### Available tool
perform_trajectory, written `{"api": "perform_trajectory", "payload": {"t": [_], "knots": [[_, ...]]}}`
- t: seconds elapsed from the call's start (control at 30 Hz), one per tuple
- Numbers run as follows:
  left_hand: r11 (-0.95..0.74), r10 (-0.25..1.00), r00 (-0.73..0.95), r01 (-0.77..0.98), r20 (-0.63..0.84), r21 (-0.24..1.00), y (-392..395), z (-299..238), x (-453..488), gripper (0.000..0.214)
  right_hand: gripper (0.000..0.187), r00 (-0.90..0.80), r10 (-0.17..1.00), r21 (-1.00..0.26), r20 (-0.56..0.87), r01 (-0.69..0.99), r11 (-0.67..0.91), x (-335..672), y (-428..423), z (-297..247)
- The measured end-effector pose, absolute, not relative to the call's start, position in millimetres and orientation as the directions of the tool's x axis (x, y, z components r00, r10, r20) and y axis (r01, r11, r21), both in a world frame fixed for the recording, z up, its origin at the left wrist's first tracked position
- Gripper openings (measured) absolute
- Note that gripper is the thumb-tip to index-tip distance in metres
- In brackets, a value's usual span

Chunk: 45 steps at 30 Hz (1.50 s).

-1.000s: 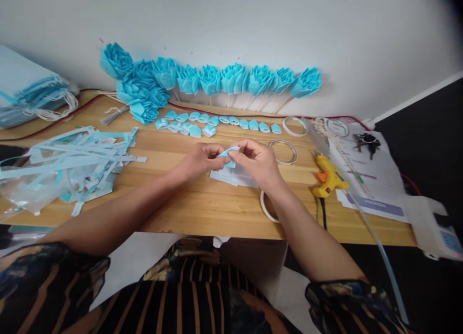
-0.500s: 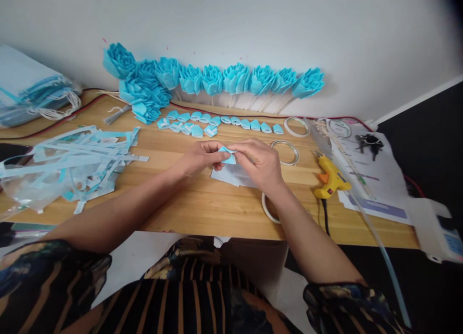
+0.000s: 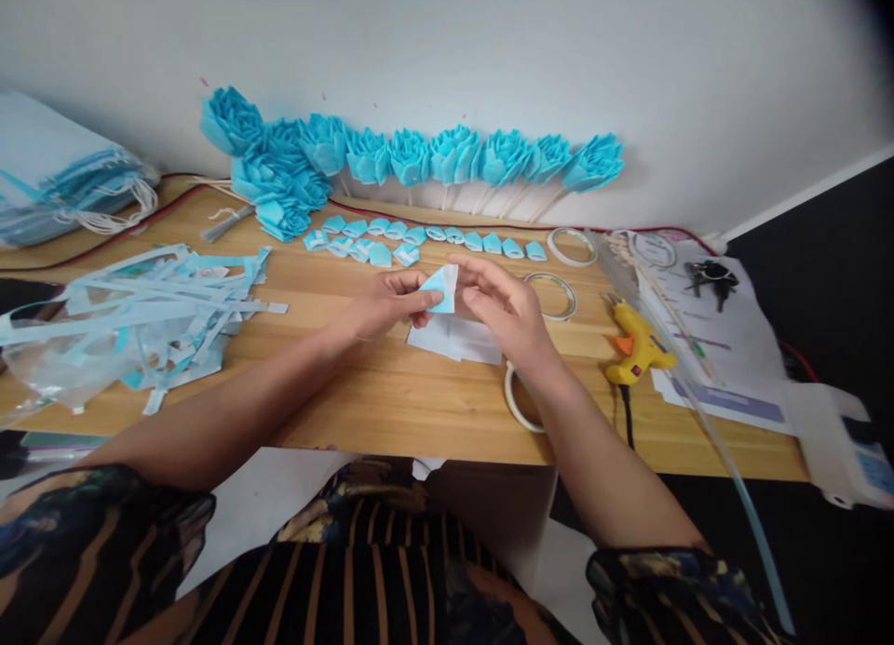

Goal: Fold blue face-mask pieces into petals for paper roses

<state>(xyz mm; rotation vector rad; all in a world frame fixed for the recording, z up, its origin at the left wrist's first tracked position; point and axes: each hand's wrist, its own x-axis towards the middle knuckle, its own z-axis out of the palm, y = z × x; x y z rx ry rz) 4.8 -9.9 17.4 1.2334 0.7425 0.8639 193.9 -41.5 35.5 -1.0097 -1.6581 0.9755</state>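
Observation:
My left hand [image 3: 398,301] pinches a small folded piece of light blue fabric [image 3: 441,288] between thumb and fingers. A pale flap of it stands up on the right side. My right hand [image 3: 507,305] is just right of the piece, its thumb and fingers apart; whether a fingertip brushes the edge, I cannot tell. Under the hands, white-blue fabric pieces [image 3: 453,338] lie flat on the wooden table. Beyond them are rows of folded blue petals [image 3: 381,254]. Blue fabric flowers [image 3: 410,156] on sticks lean along the wall.
Blue-white scraps [image 3: 160,301] are heaped at left, near a stack of fabric bags [image 3: 62,175]. Tape rolls [image 3: 575,296] lie to the right. Further right are a yellow glue gun [image 3: 637,347] with its cord, papers [image 3: 747,338] and keys [image 3: 713,277].
My right fingers have let go of the blue fabric piece and spread apart. Its right flap now stands up. My left hand keeps its hold in about the same place.

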Motion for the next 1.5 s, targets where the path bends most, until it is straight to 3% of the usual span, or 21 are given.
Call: {"api": "perform_trajectory", "payload": {"t": [0.13,0.43,0.57,0.7,0.93,1.07,1.5], "knots": [[0.055,0.862,0.506,-0.065,-0.014,0.996,-11.6,20.9,6.3,0.034,0.029,-0.204,0.967,-0.983,0.153,0.067,0.169,193.4,-39.5,34.1],[-0.093,0.839,0.541,0.034,0.060,0.995,-19.5,26.9,9.6,0.032,0.019,-0.121,0.980,-0.970,0.159,0.165,0.178,190.6,-37.9,26.0],[-0.095,0.840,0.540,0.042,0.057,0.995,-17.6,24.7,8.7,0.033,0.014,-0.115,0.961,-0.928,0.251,0.253,0.273,189.8,-39.1,27.3],[-0.040,0.842,0.539,0.007,0.030,0.999,-16.3,24.2,8.2,0.034,0.007,-0.143,0.874,-0.765,0.464,0.433,0.477,190.1,-42.1,32.5],[0.006,0.851,0.524,-0.043,0.018,0.999,-16.9,29.1,6.5,0.036,0.021,-0.293,0.696,-0.509,0.656,0.510,0.694,193.8,-39.4,32.7],[0.022,0.855,0.518,-0.072,0.018,0.997,-17.1,28.1,6.0,0.035,0.027,-0.323,0.648,-0.452,0.690,0.507,0.734,195.0,-38.2,30.4],[0.049,0.866,0.500,-0.134,0.024,0.990,-14.2,19.3,5.7,0.038,0.035,-0.347,0.650,-0.412,0.676,0.554,0.724,196.8,-35.4,25.2]]}}
